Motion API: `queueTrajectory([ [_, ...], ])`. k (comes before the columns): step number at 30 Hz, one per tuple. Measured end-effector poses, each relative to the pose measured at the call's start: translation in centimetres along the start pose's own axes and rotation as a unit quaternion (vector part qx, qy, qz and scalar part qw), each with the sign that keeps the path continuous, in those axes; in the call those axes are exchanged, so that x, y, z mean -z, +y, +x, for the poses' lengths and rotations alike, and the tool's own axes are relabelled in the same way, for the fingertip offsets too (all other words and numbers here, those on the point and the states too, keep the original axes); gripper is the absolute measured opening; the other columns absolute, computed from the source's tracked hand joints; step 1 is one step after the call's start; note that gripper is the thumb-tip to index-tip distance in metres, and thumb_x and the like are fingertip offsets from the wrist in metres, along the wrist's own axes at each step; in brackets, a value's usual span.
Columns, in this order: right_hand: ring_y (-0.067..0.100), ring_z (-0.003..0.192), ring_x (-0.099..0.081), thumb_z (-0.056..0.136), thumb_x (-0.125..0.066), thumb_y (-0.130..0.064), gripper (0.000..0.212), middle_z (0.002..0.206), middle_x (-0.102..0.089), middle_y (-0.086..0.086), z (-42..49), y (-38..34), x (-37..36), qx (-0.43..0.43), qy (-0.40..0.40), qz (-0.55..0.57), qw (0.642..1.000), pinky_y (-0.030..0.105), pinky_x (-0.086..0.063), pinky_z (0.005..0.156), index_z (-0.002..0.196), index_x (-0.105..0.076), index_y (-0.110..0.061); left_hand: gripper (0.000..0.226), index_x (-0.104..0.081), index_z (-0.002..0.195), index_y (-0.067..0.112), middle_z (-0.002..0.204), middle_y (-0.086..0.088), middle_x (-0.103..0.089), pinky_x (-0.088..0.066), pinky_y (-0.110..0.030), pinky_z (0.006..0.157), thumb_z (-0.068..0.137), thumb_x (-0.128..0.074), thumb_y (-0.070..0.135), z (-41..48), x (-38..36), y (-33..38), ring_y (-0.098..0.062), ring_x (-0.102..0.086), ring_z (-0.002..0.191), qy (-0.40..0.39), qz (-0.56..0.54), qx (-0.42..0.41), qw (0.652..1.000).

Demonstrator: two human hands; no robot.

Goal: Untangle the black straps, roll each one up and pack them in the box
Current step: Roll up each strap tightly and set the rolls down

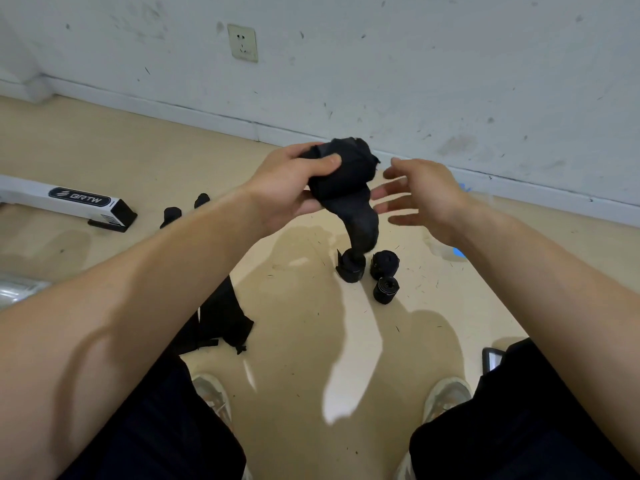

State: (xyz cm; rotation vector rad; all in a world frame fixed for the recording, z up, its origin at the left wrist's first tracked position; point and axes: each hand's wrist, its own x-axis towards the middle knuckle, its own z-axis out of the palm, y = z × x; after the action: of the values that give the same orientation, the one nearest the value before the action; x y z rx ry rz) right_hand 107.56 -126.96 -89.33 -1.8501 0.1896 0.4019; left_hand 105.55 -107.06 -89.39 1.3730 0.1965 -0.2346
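Head view. A: the person's left hand (291, 188) grips a half-wound black strap (341, 174) in the air, thumb curled across the coil. The right hand (426, 192) is just beside it, fingers spread, holding nothing.

B: Loose end?

A: The tail (363, 226) hangs off the coil, down towards three rolled straps (384, 263) on the floor (311, 341). Can't tell if it touches them.

B: Main risk, then: one hand on a soft coil. If the thumb eases, the wraps probably spring loose and the roll has to be redone.

A: Agreed. The hanging tail may also twist. Wound in like that, the roll comes out lumpy and likely packs badly.

B: Where's the box?

A: The box (62, 199) lies on the floor at far left, well apart from both hands. Two more rolls (170, 216) lie near its end.

B: So every finished roll needs a long carry. A loose one could unwind on the way.

A: Also an untangled pile (221, 317) sits by the left knee. A swinging tail could knock the rolls below it.
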Motion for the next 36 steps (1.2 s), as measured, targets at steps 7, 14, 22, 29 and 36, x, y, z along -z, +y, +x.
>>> queueTrajectory([
  [7,0.016,0.065,-0.063,0.098,-0.06,-0.007,0.01,0.077,-0.069,-0.001,-0.7,-0.1,-1.0,0.074,-0.138,0.019,0.988,0.029,-0.054,0.067,0.093,-0.063,-0.016,0.021,-0.068,0.119,0.006,0.102,-0.008,-0.075,-0.063,-0.031,0.073,0.099,-0.067,0.013,0.2,1.1,0.9,-0.013,-0.078,0.081,0.04,-0.038,0.009,0.998],
  [14,0.016,0.07,-0.067,0.093,-0.043,0.011,0.034,0.079,-0.072,0.007,-0.8,-0.7,-0.8,0.124,-0.132,0.095,0.979,0.029,-0.057,0.07,0.093,-0.073,-0.005,0.031,-0.063,0.129,0.004,0.115,-0.011,-0.071,-0.063,-0.033,0.074,0.099,-0.067,0.009,0.0,0.4,0.1,-0.012,-0.076,0.077,0.038,-0.023,0.008,0.999],
  [22,0.025,0.092,-0.074,0.086,-0.059,0.022,0.043,0.107,-0.075,0.019,-0.5,-0.5,0.6,0.192,-0.149,0.015,0.97,0.034,-0.058,0.093,0.119,-0.069,-0.005,0.036,-0.062,0.132,0.006,0.128,-0.015,-0.068,-0.064,-0.036,0.081,0.097,-0.069,0.009,0.0,0.1,0.1,-0.023,-0.075,0.098,0.017,-0.039,0.016,0.999],
  [29,0.03,0.083,-0.074,0.086,-0.074,0.0,0.019,0.088,-0.077,0.013,-1.0,-0.7,-0.5,0.264,-0.038,-0.128,0.955,0.046,-0.058,0.09,0.093,-0.075,-0.017,0.031,-0.065,0.129,0.008,0.122,-0.014,-0.071,-0.064,-0.035,0.083,0.098,-0.068,0.01,-0.3,-0.1,-0.4,-0.024,-0.077,0.098,0.004,-0.035,0.039,0.999],
  [36,0.012,0.065,-0.055,0.091,-0.072,-0.019,0.008,0.079,-0.069,0.009,-0.5,-0.7,-0.6,0.328,0.034,-0.218,0.918,0.03,-0.048,0.066,0.085,-0.068,-0.022,0.04,-0.057,0.133,0.015,0.127,-0.01,-0.065,-0.065,-0.035,0.078,0.096,-0.07,0.008,-0.6,-0.7,-0.9,-0.029,-0.073,0.104,0.007,-0.026,0.035,0.999],
])
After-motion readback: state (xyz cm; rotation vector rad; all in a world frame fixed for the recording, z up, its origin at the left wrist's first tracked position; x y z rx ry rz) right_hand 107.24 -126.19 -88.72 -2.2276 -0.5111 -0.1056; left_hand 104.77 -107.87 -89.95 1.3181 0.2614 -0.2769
